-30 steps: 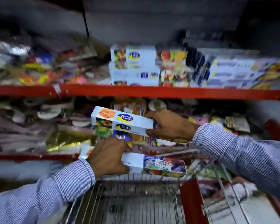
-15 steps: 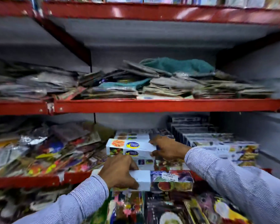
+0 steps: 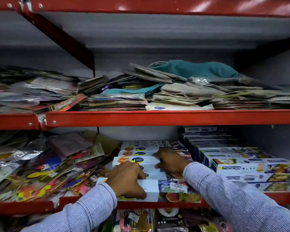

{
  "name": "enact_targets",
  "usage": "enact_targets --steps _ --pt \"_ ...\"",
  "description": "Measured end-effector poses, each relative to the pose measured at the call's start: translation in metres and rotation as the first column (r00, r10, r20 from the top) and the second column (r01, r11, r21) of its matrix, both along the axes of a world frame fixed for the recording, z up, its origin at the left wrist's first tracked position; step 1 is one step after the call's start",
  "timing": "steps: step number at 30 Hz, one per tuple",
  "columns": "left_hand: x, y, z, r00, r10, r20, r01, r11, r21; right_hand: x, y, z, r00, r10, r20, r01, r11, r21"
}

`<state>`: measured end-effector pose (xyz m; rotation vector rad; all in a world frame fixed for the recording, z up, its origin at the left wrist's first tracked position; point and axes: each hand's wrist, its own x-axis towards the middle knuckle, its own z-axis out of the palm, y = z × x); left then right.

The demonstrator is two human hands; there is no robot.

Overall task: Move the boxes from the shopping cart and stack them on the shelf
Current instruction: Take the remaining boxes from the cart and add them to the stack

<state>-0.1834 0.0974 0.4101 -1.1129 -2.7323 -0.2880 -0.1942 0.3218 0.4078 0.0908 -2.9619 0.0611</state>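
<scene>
My left hand (image 3: 126,179) grips a long white box with food pictures and a price sticker (image 3: 172,190), held at the front edge of the red shelf (image 3: 157,205). My right hand (image 3: 170,160) holds the right end of a second white box with a blue-and-yellow logo (image 3: 134,160), which sits on top of a stack of matching boxes (image 3: 141,150) on that shelf. Both sleeves are blue-striped. The shopping cart is out of view.
Dark-and-white boxes (image 3: 233,158) are stacked in rows at the right of the same shelf. Loose colourful packets (image 3: 45,164) pile up at its left. The shelf above holds flat packets and a teal cloth (image 3: 196,69). More packets (image 3: 141,220) show below.
The view has lifted away from the cart to the shelves. Both hands have carried their boxes up and forward onto the shelf, the right one setting its box on the stack.
</scene>
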Motion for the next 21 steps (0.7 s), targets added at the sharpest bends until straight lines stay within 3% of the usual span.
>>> enact_targets --steps 14,18,21 --pt "-0.043 0.036 0.017 0.992 0.049 0.118 -0.06 0.995 0.083 0.039 0.028 0.037 0.985 0.0 -0.171 -0.034 0.981 -0.192" --pt "-0.051 0.047 0.01 0.994 0.06 0.088 -0.07 0.991 0.115 0.055 0.022 0.021 0.992 0.08 -0.095 -0.088 0.993 -0.083" --pt "-0.05 0.049 -0.003 0.996 0.074 -0.052 -0.064 0.984 0.168 0.057 0.016 -0.002 0.997 0.063 -0.042 -0.063 0.998 -0.004"
